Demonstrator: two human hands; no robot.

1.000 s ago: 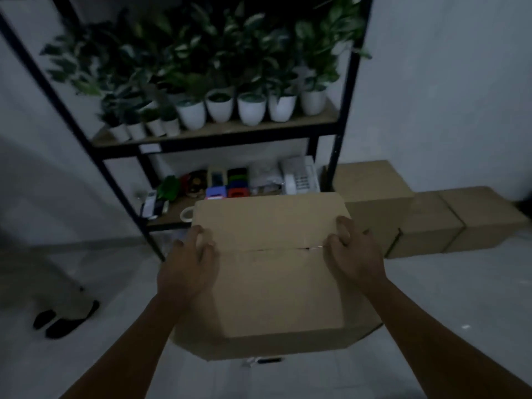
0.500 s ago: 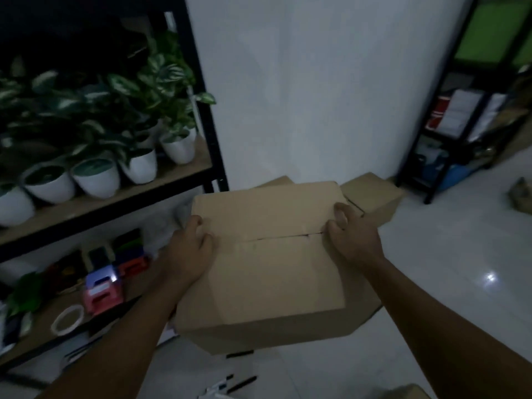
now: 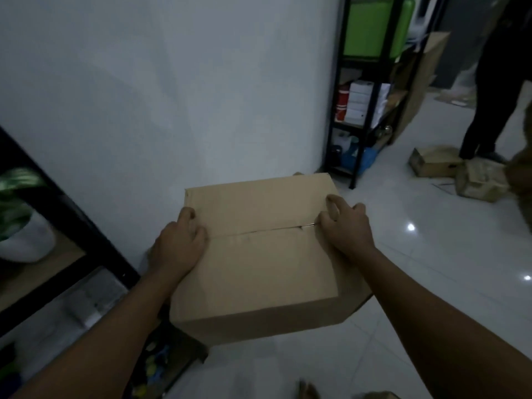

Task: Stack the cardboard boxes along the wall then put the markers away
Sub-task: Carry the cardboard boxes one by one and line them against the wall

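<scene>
Two hands carry the cardboard box (image 3: pixel 259 254) clear of the floor before the wall (image 3: pixel 172 96), the left hand (image 3: pixel 177 249) and right hand (image 3: pixel 345 228) clasping opposite ends of its top seam, likely to keep it level and shut.

A dim storeroom or stockroom is showing here. Black metal shelving (image 3: pixel 371 90) is holding stacked white boxes (image 3: pixel 359 102) against a bare white wall (image 3: pixel 172 96), and worn cardboard boxes (image 3: pixel 460 171) are lying on the glossy tiled floor (image 3: pixel 431 254).
</scene>
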